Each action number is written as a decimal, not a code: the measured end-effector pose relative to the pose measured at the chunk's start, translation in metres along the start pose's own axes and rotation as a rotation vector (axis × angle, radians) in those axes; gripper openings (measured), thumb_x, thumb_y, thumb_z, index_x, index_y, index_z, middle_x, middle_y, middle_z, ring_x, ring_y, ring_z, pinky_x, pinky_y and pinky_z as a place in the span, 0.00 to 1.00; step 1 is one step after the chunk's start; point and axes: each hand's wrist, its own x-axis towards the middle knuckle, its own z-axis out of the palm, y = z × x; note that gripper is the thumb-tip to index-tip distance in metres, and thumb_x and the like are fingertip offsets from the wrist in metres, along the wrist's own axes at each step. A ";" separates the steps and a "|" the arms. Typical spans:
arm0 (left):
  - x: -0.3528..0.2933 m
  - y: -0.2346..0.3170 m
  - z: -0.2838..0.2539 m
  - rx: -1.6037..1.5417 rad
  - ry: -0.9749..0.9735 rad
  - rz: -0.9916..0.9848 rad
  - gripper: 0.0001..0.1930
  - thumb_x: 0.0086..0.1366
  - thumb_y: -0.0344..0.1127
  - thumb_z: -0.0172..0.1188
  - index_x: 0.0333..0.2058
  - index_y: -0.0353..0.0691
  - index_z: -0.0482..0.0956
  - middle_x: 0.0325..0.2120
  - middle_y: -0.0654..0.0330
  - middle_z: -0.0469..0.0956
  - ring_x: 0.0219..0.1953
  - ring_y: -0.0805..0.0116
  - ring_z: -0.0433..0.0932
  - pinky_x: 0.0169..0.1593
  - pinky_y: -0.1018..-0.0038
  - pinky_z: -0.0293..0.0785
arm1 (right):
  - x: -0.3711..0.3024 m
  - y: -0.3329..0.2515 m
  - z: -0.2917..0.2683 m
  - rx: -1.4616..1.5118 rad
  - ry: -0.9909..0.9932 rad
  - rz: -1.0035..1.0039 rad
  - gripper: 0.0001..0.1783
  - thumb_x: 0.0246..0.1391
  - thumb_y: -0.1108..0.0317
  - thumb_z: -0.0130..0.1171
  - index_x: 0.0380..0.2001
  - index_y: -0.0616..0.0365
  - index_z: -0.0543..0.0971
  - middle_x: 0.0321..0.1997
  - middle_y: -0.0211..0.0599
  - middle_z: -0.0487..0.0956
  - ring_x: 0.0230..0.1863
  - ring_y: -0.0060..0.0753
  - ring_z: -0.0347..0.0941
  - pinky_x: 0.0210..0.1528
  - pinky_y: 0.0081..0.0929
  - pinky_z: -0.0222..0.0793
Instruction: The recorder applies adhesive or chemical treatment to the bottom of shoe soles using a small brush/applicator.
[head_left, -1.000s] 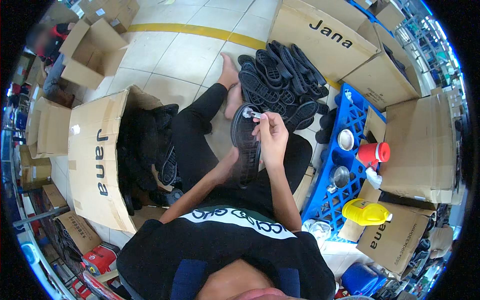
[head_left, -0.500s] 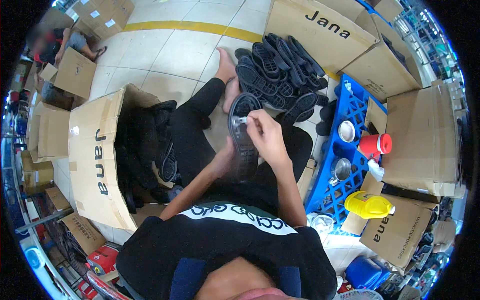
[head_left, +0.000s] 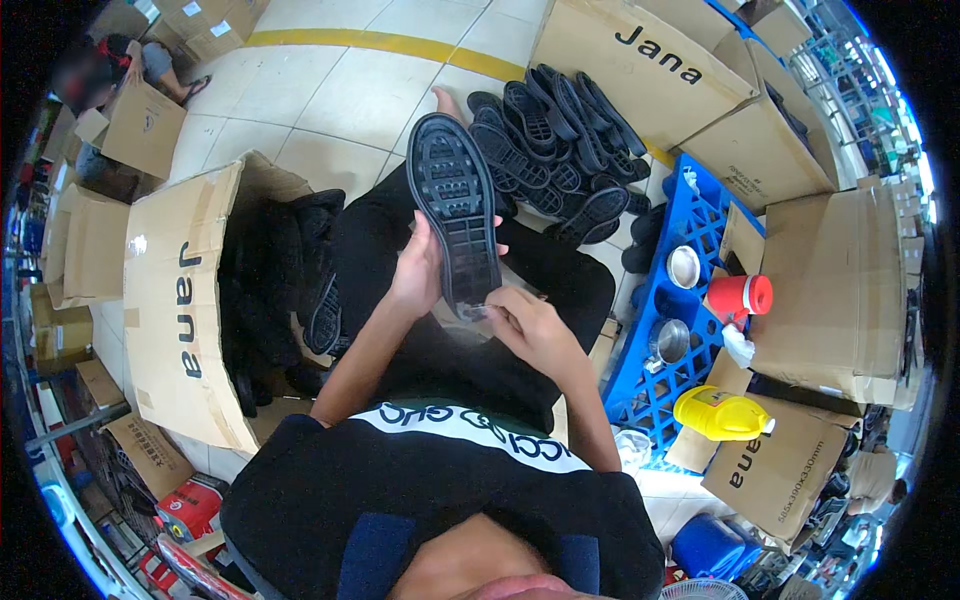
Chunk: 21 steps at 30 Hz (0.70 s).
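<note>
Since the half-second-earlier frame, the shoe sole (head_left: 452,190) has risen and shifted to the left, and the right hand (head_left: 522,325) has gone from its far end to its near end. The sole is black and rubbery-looking, long with rounded ends, its raised rim enclosing moulded ribs and a grid of small cells; the part toward the near end is greyer and blurred. It is held up, tilted, above the dark trousers. The left hand (head_left: 420,270) grasps it by the sides, thumb on one edge and fingertips showing past the other. The right hand is pinched at the near end around something small and pale, too blurred to make out.

Just beyond the sole, to its right, lies a heap of black soles (head_left: 535,125) with similar ribbed cavities. Left of the sole stands a stiff brown cardboard box (head_left: 165,300), its opening full of dark soles. Right of the sole is a blue plastic lattice pallet (head_left: 630,385), carrying a round shiny metal cup (head_left: 669,340), a squat red jug (head_left: 735,295) and a smooth yellow jug (head_left: 715,413).
</note>
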 end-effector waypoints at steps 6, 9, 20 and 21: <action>-0.008 0.003 0.011 0.081 0.066 -0.058 0.40 0.70 0.65 0.20 0.63 0.37 0.59 0.57 0.49 0.70 0.52 0.51 0.76 0.57 0.59 0.72 | 0.046 -0.012 -0.039 -0.022 0.313 -0.131 0.10 0.53 0.77 0.61 0.40 0.62 0.76 0.39 0.42 0.78 0.36 0.37 0.77 0.39 0.29 0.75; -0.013 0.005 0.014 0.049 0.002 -0.097 0.39 0.70 0.65 0.19 0.64 0.40 0.59 0.57 0.50 0.70 0.53 0.53 0.76 0.57 0.61 0.72 | 0.088 -0.018 -0.058 -0.461 0.358 -0.462 0.12 0.48 0.75 0.62 0.39 0.63 0.77 0.45 0.42 0.77 0.42 0.44 0.76 0.45 0.33 0.75; -0.016 0.007 0.014 0.054 -0.081 -0.138 0.36 0.71 0.62 0.19 0.64 0.43 0.60 0.58 0.52 0.69 0.53 0.57 0.75 0.58 0.62 0.71 | 0.139 -0.025 -0.084 -0.938 0.094 -0.671 0.15 0.45 0.72 0.61 0.40 0.61 0.76 0.51 0.38 0.76 0.48 0.39 0.74 0.51 0.31 0.73; -0.016 0.007 0.013 0.053 -0.085 -0.139 0.36 0.71 0.62 0.19 0.64 0.43 0.60 0.58 0.52 0.69 0.53 0.57 0.75 0.58 0.62 0.71 | 0.140 -0.025 -0.083 -0.964 0.079 -0.670 0.15 0.46 0.71 0.61 0.40 0.60 0.76 0.50 0.38 0.76 0.48 0.38 0.74 0.51 0.31 0.72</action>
